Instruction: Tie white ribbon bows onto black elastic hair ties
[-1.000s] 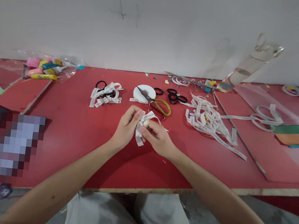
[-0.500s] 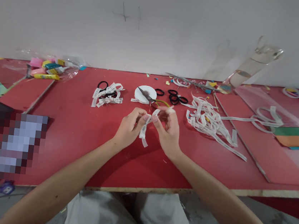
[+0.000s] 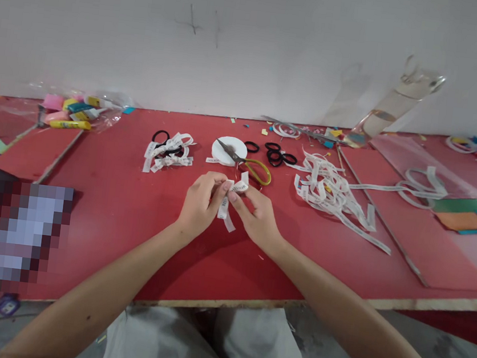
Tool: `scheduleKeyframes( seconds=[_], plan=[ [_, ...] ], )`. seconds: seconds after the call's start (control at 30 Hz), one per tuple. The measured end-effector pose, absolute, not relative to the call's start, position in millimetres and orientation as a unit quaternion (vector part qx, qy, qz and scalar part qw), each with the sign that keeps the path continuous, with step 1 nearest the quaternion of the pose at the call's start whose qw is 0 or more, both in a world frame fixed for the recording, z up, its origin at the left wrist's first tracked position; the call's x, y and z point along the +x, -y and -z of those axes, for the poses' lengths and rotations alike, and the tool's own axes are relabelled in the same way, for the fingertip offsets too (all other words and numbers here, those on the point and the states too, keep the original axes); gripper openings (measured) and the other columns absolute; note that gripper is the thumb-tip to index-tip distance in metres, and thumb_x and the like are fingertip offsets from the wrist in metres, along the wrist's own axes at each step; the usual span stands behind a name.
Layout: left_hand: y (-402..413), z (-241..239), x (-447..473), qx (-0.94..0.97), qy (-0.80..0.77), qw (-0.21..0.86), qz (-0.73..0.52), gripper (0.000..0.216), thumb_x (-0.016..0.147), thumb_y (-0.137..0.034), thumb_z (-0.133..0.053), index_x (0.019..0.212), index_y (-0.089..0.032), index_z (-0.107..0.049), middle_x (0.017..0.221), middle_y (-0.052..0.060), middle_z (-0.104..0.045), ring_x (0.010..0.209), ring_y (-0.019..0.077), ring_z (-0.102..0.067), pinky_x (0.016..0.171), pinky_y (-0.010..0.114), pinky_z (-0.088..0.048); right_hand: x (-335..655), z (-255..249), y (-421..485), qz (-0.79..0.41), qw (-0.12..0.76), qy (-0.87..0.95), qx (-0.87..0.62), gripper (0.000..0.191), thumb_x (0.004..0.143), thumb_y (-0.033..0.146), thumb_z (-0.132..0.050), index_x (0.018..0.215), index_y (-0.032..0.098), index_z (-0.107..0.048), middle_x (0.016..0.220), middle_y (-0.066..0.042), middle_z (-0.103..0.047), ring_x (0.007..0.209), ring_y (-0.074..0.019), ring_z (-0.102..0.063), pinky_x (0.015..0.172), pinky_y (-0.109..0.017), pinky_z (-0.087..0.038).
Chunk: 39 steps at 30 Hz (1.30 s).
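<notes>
Both hands meet over the middle of the red table, pinching one white printed ribbon point(image 3: 223, 208). My left hand point(image 3: 202, 203) grips it between thumb and fingers, and its loose ends hang below. My right hand point(image 3: 259, 217) is closed on the same ribbon close by, with a loop standing up above the fingertips. Just beyond the hands, scissors point(image 3: 257, 171) with yellow handles lie open across a white ribbon roll point(image 3: 229, 143). Black hair ties point(image 3: 278, 156) lie to the right of the roll. Left of it are black ties with ribbon bows point(image 3: 172, 151).
A heap of loose printed ribbon point(image 3: 328, 183) lies on the right. Behind it a clear bottle point(image 3: 376, 123) leans against the wall. Coloured sheets point(image 3: 471, 217) are at far right. A bag of glue tubes point(image 3: 71, 111) and a blurred-out phone point(image 3: 21, 234) are on the left.
My right hand has moved in toward the left and lower, closer to my left hand. The ribbon now forms a loop between them, and the scissors' yellow handles are uncovered.
</notes>
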<state>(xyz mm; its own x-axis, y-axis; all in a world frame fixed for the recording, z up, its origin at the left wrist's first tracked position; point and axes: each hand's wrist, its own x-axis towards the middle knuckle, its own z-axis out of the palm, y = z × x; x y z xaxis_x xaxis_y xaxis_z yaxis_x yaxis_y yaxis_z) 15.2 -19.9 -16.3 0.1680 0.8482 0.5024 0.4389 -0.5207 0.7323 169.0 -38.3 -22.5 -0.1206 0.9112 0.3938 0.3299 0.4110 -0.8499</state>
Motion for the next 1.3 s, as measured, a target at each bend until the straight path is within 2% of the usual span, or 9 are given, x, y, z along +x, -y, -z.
scheduleKeyframes(
  seconds=[0.13, 0.23, 0.33, 0.4, 0.53, 0.7, 1.07, 1.3],
  plan=[
    [20.2, 18.0, 16.8, 0.741, -0.433, 0.203, -0.472, 0.018, 0.098, -0.037, -0.045, 0.094, -0.021, -0.052, 0.071, -0.001, -0.062, 0.059, 0.0112, -0.057, 0.061, 0.023, -0.043, 162.0, 22.2, 42.3, -0.300, 0.534, 0.633, -0.473, 0.021, 0.096, 0.039, -0.051, 0.095, 0.022, -0.063, 0.093, -0.004, -0.068, 0.087, -0.0170, -0.063, 0.080, -0.028, -0.048],
    [21.7, 20.7, 22.7, 0.736, -0.437, 0.213, -0.472, 0.017, 0.098, -0.037, -0.045, 0.097, -0.021, -0.050, 0.074, 0.000, -0.063, 0.063, 0.0127, -0.060, 0.060, 0.023, -0.043, 153.2, 23.6, 43.9, -0.338, 0.566, 0.574, -0.485, 0.021, 0.095, 0.041, -0.050, 0.095, 0.022, -0.060, 0.085, -0.002, -0.063, 0.075, -0.0146, -0.060, 0.068, -0.025, -0.048],
    [22.9, 24.3, 30.1, 0.740, -0.439, 0.215, -0.462, 0.016, 0.098, -0.036, -0.044, 0.099, -0.021, -0.050, 0.076, 0.002, -0.065, 0.066, 0.0141, -0.062, 0.062, 0.024, -0.044, 145.4, 26.3, 41.6, -0.365, 0.592, 0.524, -0.491, 0.023, 0.096, 0.043, -0.046, 0.089, 0.023, -0.052, 0.074, 0.001, -0.054, 0.058, -0.0110, -0.050, 0.054, -0.022, -0.043],
    [22.7, 26.5, 33.7, 0.743, -0.439, 0.209, -0.461, 0.017, 0.098, -0.036, -0.044, 0.100, -0.020, -0.050, 0.080, 0.004, -0.067, 0.069, 0.0150, -0.063, 0.064, 0.026, -0.045, 141.2, 27.8, 37.8, -0.361, 0.601, 0.512, -0.497, 0.025, 0.097, 0.045, -0.042, 0.086, 0.023, -0.048, 0.071, 0.002, -0.050, 0.055, -0.0103, -0.046, 0.050, -0.022, -0.040],
    [20.4, 28.6, 36.1, 0.706, -0.473, 0.206, -0.485, 0.020, 0.099, -0.038, -0.042, 0.101, -0.020, -0.050, 0.090, 0.006, -0.068, 0.080, 0.0171, -0.066, 0.069, 0.028, -0.047, 132.6, 29.4, 27.7, -0.286, 0.602, 0.542, -0.511, 0.025, 0.098, 0.045, -0.039, 0.088, 0.023, -0.046, 0.080, 0.000, -0.055, 0.069, -0.0125, -0.053, 0.062, -0.023, -0.044],
    [16.7, 26.9, 39.6, 0.653, -0.535, 0.230, -0.484, 0.024, 0.100, -0.044, -0.041, 0.099, -0.021, -0.049, 0.079, 0.001, -0.066, 0.069, 0.0159, -0.063, 0.062, 0.026, -0.043, 123.9, 30.4, 17.4, -0.290, 0.613, 0.524, -0.516, 0.028, 0.099, 0.048, -0.039, 0.091, 0.023, -0.046, 0.084, -0.001, -0.056, 0.073, -0.0130, -0.054, 0.069, -0.024, -0.045],
    [28.3, 20.5, 48.4, 0.585, -0.510, 0.269, -0.570, 0.029, 0.100, -0.048, -0.040, 0.092, -0.021, -0.048, 0.069, -0.004, -0.055, 0.056, 0.0088, -0.053, 0.054, 0.022, -0.040, 118.2, 18.4, 26.0, -0.304, 0.632, 0.469, -0.537, 0.029, 0.098, 0.045, -0.039, 0.079, 0.023, -0.039, 0.067, 0.004, -0.041, 0.058, -0.0106, -0.041, 0.055, -0.023, -0.038],
    [25.7, 22.5, 46.9, 0.593, -0.499, 0.309, -0.551, 0.026, 0.099, -0.046, -0.043, 0.093, -0.021, -0.050, 0.064, -0.005, -0.054, 0.053, 0.0094, -0.053, 0.051, 0.021, -0.040, 119.0, 28.1, 25.3, -0.316, 0.635, 0.458, -0.536, 0.030, 0.098, 0.049, -0.039, 0.082, 0.024, -0.040, 0.069, 0.003, -0.045, 0.058, -0.0108, -0.044, 0.056, -0.023, -0.040]
  ],
)
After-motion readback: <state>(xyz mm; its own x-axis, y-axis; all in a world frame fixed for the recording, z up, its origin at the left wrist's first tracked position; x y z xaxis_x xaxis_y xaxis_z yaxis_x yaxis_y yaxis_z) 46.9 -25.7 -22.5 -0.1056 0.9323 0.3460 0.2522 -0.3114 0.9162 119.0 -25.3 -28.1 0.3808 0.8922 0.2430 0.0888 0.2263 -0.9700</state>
